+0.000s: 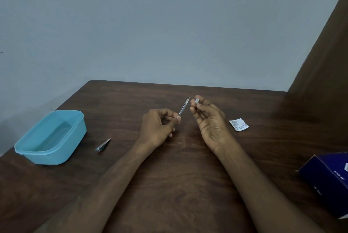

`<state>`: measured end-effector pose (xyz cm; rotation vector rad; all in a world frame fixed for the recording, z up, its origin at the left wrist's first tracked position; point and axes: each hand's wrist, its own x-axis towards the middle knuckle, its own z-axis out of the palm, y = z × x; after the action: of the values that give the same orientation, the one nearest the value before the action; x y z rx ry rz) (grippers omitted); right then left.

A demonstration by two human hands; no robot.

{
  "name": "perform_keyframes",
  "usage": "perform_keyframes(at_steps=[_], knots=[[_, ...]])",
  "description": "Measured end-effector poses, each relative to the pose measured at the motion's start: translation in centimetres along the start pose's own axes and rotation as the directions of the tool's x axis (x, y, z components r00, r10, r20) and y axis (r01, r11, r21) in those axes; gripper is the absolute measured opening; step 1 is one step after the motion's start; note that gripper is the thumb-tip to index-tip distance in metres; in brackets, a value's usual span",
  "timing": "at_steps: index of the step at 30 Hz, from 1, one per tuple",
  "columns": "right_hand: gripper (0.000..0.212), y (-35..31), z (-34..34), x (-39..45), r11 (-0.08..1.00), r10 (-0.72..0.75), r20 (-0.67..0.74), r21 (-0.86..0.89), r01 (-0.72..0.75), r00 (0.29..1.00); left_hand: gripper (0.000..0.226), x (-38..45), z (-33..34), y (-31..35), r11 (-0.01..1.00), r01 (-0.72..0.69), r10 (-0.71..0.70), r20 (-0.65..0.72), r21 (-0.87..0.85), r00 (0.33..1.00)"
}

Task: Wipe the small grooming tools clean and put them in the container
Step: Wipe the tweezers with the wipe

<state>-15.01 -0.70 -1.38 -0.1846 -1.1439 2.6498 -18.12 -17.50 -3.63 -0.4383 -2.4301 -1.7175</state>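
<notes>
My left hand (pixel 160 125) pinches the lower end of metal tweezers (pixel 184 106), whose tips point up and to the right above the table's middle. My right hand (pixel 208 118) holds a small white wipe pad (pixel 196 100) between fingertips, just right of the tweezer tips and not touching them. A metal nail clipper (pixel 103 145) lies on the table to the left of my left arm. The light blue plastic container (pixel 50 136) stands open with nothing in it at the table's left edge.
A torn white sachet wrapper (pixel 239 124) lies right of my right hand. A dark blue box (pixel 327 178) sits at the right near edge. The dark wooden table (pixel 169 176) meets a grey wall; a brown curtain (pixel 323 63) hangs at right.
</notes>
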Motion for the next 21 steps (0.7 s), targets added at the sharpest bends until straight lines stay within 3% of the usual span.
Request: perform_keyframes(at_steps=[12,16,21], knots=[[0.017,-0.05,-0.11,-0.51,0.990,-0.006,0.023,-0.139,0.009,1.000,0.008,0.15,-0.13,-0.14,1.000,0.011,-0.011,-0.004,-0.017,1.000],[0.014,-0.28,-0.06,-0.37,0.992,-0.085,-0.026,-0.097,0.082,0.996,0.008,0.23,-0.17,-0.16,0.999,0.025,-0.026,-0.008,-0.043,1.000],[0.012,0.06,-0.13,-0.31,0.987,-0.083,-0.100,-0.143,0.069,0.992,0.008,0.15,-0.17,-0.21,0.998,0.025,-0.024,0.006,-0.052,1.000]])
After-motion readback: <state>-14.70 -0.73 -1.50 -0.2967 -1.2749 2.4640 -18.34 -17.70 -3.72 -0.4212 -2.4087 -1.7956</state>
